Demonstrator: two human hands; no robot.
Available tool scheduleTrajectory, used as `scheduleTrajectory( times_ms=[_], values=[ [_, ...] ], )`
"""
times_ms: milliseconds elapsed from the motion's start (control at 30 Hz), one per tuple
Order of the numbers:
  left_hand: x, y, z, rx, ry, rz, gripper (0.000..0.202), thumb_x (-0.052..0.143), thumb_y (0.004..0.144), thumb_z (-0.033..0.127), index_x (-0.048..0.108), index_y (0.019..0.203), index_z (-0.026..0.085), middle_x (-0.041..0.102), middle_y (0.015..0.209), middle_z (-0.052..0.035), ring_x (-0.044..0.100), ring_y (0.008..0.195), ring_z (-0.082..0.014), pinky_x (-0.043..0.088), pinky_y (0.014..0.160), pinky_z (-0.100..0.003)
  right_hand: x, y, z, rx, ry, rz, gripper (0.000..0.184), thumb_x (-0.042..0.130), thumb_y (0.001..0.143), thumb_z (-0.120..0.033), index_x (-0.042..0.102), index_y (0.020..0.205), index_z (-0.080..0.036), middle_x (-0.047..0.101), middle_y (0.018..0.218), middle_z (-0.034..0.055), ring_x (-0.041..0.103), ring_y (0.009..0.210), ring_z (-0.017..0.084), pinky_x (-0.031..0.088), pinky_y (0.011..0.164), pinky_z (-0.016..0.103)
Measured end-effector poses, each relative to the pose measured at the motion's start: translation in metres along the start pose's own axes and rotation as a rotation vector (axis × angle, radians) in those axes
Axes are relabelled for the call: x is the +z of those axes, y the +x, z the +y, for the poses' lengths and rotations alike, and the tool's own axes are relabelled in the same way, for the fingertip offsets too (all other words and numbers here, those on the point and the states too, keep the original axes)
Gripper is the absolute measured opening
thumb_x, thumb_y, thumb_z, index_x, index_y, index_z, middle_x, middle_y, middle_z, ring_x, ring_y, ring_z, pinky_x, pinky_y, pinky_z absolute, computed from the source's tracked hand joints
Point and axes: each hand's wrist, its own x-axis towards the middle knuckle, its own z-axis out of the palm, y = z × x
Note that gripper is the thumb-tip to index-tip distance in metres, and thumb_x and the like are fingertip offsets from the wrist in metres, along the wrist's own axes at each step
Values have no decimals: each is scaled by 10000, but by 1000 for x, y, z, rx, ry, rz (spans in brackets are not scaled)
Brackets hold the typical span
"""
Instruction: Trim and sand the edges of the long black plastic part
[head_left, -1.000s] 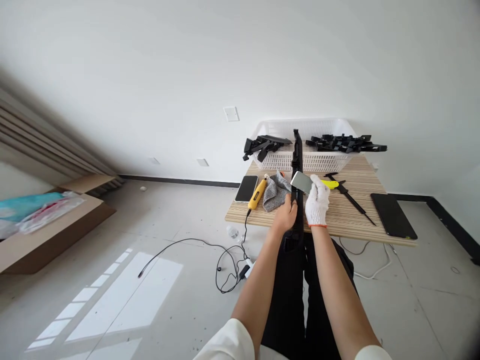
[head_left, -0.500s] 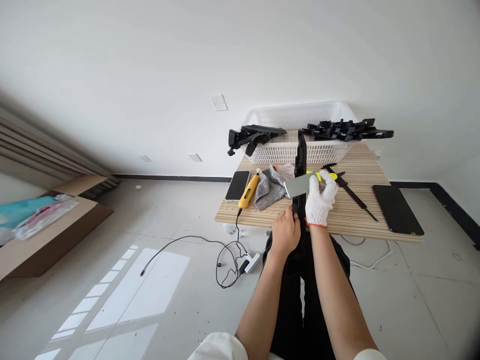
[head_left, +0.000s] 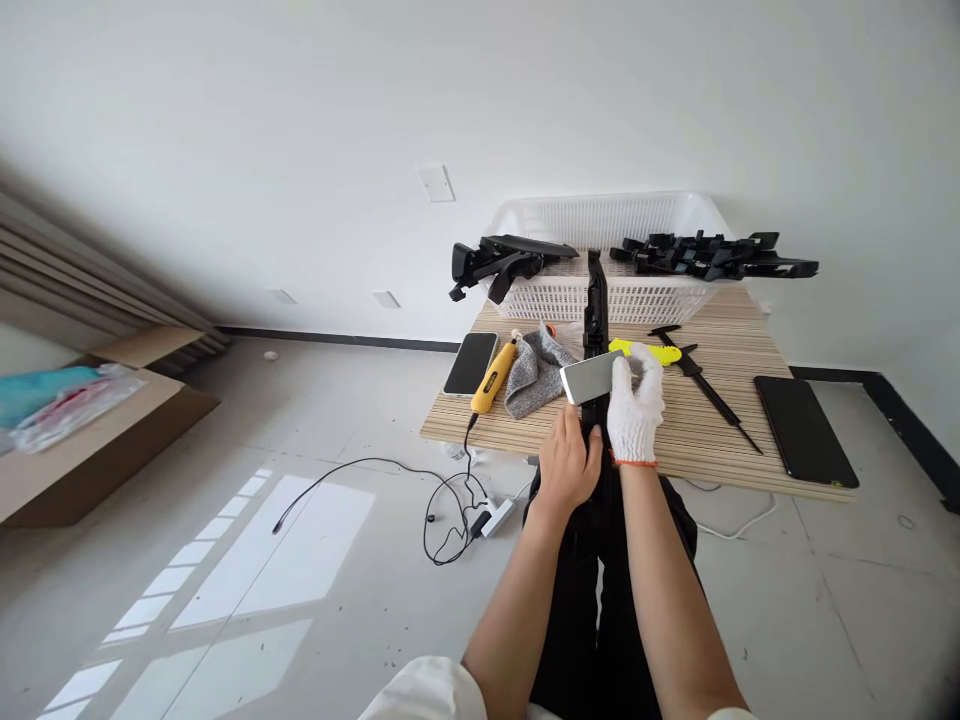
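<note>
My bare left hand (head_left: 568, 462) is wrapped round the near end of a long black plastic part (head_left: 595, 310) that stands up from my lap and leans over the table's front edge. My right hand (head_left: 636, 408), in a white knit glove, grips a flat silvery blade-like tool (head_left: 591, 377) and presses it against the side of the black part. A grey cloth (head_left: 534, 370) lies just left of the part on the striped wooden table (head_left: 720, 440).
A white basket (head_left: 607, 290) at the table's back carries several black parts across its rim. A phone (head_left: 470, 363), a yellow corded tool (head_left: 491, 380), a yellow knife (head_left: 645, 349), a black strip (head_left: 709, 392) and a dark tablet (head_left: 805, 430) lie on the table. Cable (head_left: 442, 510) and a cardboard box (head_left: 90, 430) sit on the floor.
The black part has tilted back towards upright. My gloved right hand has slid the silvery tool slightly down and left along it. The view has shifted a little.
</note>
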Motion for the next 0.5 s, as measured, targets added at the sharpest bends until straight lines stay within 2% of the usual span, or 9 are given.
scheduleTrajectory(
  times_ms=[67,200,233,333,433,500],
  values=[
    [-1,0,0,-13,-13,-11,613,409,1005,398,272,1514,85,538,1408,-256,589,1241,-331,514,974,-476,-1,-3,-2,25,-80,-54,467,533,929,-501,605,1298,-224,664,1284,85,643,1102,236,461,1002,407],
    [-3,-1,2,-31,-104,12,828,465,991,428,-37,1588,147,372,1563,-258,530,1347,-306,512,1010,-455,-8,-1,-2,137,-173,-27,498,531,915,-528,609,1290,-210,665,1272,118,630,1101,278,442,988,442],
    [-5,0,2,-29,-121,21,854,476,987,418,-71,1588,156,348,1580,-253,504,1376,-303,502,1031,-455,-10,1,-1,145,-178,-7,498,534,911,-532,612,1286,-213,664,1271,120,622,1114,284,435,993,448],
    [-9,1,5,-31,-129,-30,786,468,989,374,13,1602,188,338,1599,-214,447,1426,-307,484,1057,-457,-14,3,0,131,-156,24,480,532,907,-541,626,1255,-223,675,1246,106,614,1131,285,422,1014,460],
    [-14,4,8,-59,-129,-108,717,456,990,345,112,1604,211,408,1564,-182,488,1386,-309,500,1025,-450,-16,3,-1,145,-95,-23,495,575,877,-561,639,1236,-227,680,1240,100,614,1145,287,421,1041,485],
    [-17,5,9,-63,-140,-124,714,463,988,342,125,1605,221,454,1528,-171,520,1346,-307,504,1009,-451,-18,2,-2,131,-53,-74,563,639,839,-548,601,1315,-250,630,1340,98,581,1217,294,398,1084,511]
  ],
)
